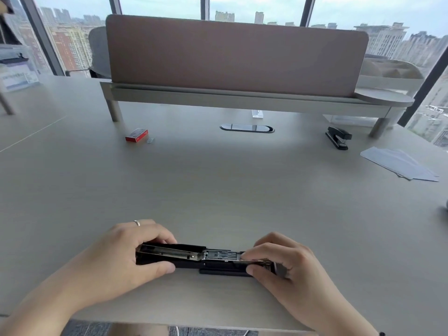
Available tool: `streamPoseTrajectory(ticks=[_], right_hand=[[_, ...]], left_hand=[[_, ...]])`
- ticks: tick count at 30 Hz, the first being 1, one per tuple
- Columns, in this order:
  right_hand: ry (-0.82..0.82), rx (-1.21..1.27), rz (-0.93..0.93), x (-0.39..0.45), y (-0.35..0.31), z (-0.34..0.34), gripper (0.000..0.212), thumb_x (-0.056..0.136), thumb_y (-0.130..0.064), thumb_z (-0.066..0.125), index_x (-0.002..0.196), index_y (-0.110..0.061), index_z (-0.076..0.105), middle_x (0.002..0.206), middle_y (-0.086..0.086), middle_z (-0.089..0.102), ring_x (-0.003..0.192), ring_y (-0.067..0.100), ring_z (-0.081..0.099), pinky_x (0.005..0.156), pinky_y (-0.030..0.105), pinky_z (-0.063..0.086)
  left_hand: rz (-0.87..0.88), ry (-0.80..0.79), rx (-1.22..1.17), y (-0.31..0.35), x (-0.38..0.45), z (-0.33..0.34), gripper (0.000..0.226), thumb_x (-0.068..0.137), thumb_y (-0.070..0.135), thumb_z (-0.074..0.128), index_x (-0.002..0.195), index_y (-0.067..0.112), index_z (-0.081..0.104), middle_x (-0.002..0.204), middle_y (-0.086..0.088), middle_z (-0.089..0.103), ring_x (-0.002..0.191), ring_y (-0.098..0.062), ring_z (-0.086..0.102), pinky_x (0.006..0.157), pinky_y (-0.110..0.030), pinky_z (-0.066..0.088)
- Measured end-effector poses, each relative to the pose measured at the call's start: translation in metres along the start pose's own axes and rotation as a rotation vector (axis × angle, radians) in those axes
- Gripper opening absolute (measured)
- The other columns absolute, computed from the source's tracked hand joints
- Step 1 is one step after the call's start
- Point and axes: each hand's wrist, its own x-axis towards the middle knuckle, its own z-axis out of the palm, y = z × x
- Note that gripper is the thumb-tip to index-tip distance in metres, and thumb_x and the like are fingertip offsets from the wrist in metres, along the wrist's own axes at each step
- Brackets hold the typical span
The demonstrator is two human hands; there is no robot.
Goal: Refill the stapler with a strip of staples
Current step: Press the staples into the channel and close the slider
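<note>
A black stapler [194, 259], swung fully open and lying flat, is being held at the near edge of the pale counter [218, 190]. Its left end is being gripped by the left hand [126, 253], fingers curled over the far side and thumb pressed against the near side; a ring [137, 223] is being worn on 1 finger. The right end is being pinched by the right hand [278, 260], closed around the metal magazine, where a silvery strip of staples [254, 260] appears to be sitting under the fingertips, though blur is keeping this uncertain. The open metal channel is being shown between the 2 hands. Far to the left, a red staple box [137, 135] is lying on the counter with a small loose strip [150, 140] just beside it. A second stapler [338, 140], closed, is resting far to the right, near a fanned stack of white paper [400, 163]. A pink divider panel [235, 54] on a raised shelf is standing along the far side.
</note>
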Motion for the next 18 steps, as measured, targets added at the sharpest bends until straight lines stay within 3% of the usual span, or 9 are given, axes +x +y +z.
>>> streamPoseTrajectory(ticks=[2,6,11,14,18], right_hand=[[0.016,-0.008,0.003,-0.001,0.002,-0.003,0.015,0.082,-0.034,0.072,0.094,-0.043,0.070,0.094,-0.018,0.065,0.074,-0.003,0.059,0.067,0.006,0.036],[0.061,-0.004,0.011,-0.008,0.008,-0.010,0.009,0.081,-0.033,0.071,0.089,-0.037,0.072,0.089,-0.017,0.066,0.081,0.007,0.066,0.071,0.023,0.052],[0.092,0.008,0.021,-0.011,0.011,-0.014,0.007,0.080,-0.029,0.074,0.084,-0.034,0.072,0.088,-0.014,0.068,0.078,0.011,0.067,0.069,0.033,0.054],[0.092,-0.026,0.051,-0.011,0.009,-0.013,0.014,0.079,-0.031,0.074,0.087,-0.034,0.064,0.086,-0.013,0.068,0.079,0.010,0.065,0.074,0.029,0.053],[0.058,0.004,0.171,-0.012,0.009,-0.014,0.032,0.076,-0.034,0.076,0.093,-0.038,0.049,0.101,-0.021,0.067,0.093,0.004,0.061,0.067,0.013,0.042]], left_hand=[[-0.002,0.010,-0.008,-0.001,0.000,0.001,0.035,0.070,0.036,0.088,0.094,0.050,0.068,0.099,0.021,0.070,0.085,-0.011,0.067,0.069,-0.027,0.051],[0.003,0.021,0.001,0.000,-0.001,0.001,0.036,0.069,0.033,0.090,0.093,0.050,0.068,0.097,0.022,0.071,0.083,-0.010,0.068,0.067,-0.025,0.051],[0.012,0.039,0.005,0.003,-0.001,0.001,0.038,0.068,0.031,0.090,0.092,0.050,0.068,0.096,0.023,0.071,0.084,-0.007,0.067,0.067,-0.022,0.050],[0.003,0.040,0.003,0.004,-0.002,0.000,0.039,0.067,0.031,0.091,0.093,0.051,0.068,0.095,0.025,0.071,0.083,-0.004,0.068,0.068,-0.022,0.052],[-0.002,0.050,0.011,0.004,-0.003,0.002,0.041,0.066,0.033,0.091,0.094,0.052,0.068,0.097,0.024,0.071,0.085,-0.007,0.067,0.070,-0.022,0.049]])
